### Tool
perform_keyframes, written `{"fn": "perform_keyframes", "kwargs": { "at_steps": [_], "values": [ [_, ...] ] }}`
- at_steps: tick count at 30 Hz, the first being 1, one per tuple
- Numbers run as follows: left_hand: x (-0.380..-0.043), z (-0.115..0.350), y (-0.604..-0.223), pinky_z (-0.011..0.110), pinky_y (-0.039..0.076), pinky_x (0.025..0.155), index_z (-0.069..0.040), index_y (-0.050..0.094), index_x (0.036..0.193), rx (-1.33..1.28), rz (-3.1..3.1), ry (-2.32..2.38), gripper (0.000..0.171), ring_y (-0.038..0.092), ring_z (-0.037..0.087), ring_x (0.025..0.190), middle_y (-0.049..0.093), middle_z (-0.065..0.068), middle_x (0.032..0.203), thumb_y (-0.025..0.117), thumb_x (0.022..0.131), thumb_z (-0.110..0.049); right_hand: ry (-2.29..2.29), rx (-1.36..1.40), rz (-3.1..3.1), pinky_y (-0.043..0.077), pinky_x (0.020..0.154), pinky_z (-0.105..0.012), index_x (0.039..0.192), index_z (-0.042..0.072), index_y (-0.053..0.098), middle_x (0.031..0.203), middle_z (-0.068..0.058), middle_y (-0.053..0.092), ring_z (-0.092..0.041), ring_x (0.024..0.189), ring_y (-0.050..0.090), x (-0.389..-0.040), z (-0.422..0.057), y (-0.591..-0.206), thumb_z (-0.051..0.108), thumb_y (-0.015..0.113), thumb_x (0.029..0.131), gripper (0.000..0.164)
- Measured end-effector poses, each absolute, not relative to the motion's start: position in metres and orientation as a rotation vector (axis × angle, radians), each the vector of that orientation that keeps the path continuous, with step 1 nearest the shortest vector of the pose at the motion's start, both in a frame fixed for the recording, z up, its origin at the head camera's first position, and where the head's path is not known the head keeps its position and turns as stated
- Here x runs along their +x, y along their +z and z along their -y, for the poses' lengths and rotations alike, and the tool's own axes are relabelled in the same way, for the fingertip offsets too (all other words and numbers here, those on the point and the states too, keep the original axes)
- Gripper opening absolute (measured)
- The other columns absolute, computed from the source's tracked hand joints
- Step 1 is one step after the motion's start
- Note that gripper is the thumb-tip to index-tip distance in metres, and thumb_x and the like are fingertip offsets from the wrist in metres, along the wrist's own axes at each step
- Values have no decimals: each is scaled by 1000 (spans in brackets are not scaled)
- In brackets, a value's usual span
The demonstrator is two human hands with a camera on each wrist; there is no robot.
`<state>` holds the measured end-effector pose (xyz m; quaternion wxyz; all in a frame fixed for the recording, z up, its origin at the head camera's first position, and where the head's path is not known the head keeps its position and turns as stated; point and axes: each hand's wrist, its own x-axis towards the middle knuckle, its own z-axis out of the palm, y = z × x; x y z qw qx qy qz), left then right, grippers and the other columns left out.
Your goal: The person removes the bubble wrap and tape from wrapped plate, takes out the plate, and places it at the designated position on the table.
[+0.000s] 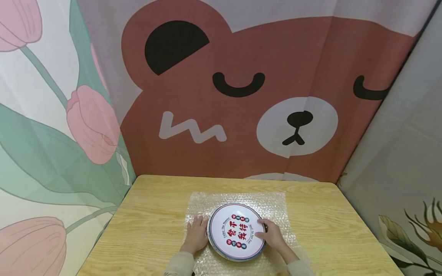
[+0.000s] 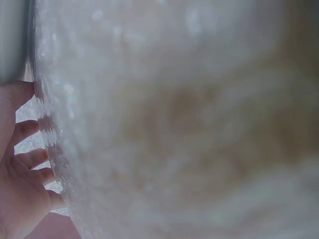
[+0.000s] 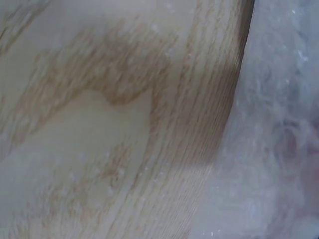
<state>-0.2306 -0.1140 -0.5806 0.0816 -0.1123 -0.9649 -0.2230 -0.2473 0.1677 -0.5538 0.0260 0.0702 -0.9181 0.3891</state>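
A round white plate (image 1: 236,245) with red lettering and a blue rim lies on a sheet of bubble wrap (image 1: 272,203); its rim looks thick, like a stack of plates. My left hand (image 1: 197,235) rests on the wrap at the plate's left side, fingers extended. In the left wrist view the fingers of that hand (image 2: 20,179) spread against the wrap, which fills most of the picture. At the right rim my right hand (image 1: 274,234) grips the plate, two fingertips on top of it. Bubble wrap (image 3: 264,124) hides most of this hand in the right wrist view.
A light wooden table (image 1: 331,226) carries the wrap. Behind it hangs a cloth with a brown bear (image 1: 276,61). Tulip-patterned cloth (image 1: 93,122) stands along the left side, and a pale flowered cloth (image 1: 407,153) along the right.
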Motion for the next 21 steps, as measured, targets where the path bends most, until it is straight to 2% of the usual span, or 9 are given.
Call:
{"fn": "perform_keyframes", "kwargs": {
  "at_steps": [12,16,19,21],
  "values": [
    [-230,115,-582,65,20,92,2,54,116,-332,2883,-678,42,31,48,119,43,29,125,56,78,-16,1267,232,2788,35,92,-48,104,-7,59,109,-28,54,-43,107,47,-246,-169,-555,0,72,67,40],
    [-230,114,-582,65,20,93,1,54,116,-326,2887,-678,43,31,48,120,43,28,125,56,77,-15,1330,246,2750,50,73,-33,104,-8,58,101,-24,57,-31,83,58,-244,-169,-555,-2,71,68,38],
    [-230,114,-582,65,20,93,2,54,116,-326,2882,-680,43,31,49,119,43,28,125,56,76,-14,1374,237,2732,48,56,-23,104,-8,58,97,-19,58,-18,70,54,-244,-170,-556,-2,70,69,37],
    [-230,114,-583,65,20,92,2,54,116,-330,2875,-676,44,31,49,119,43,29,125,56,75,-13,1388,223,2729,47,54,-22,104,-7,59,96,-18,58,-16,68,52,-245,-170,-557,-2,70,69,37]
  ]
}}
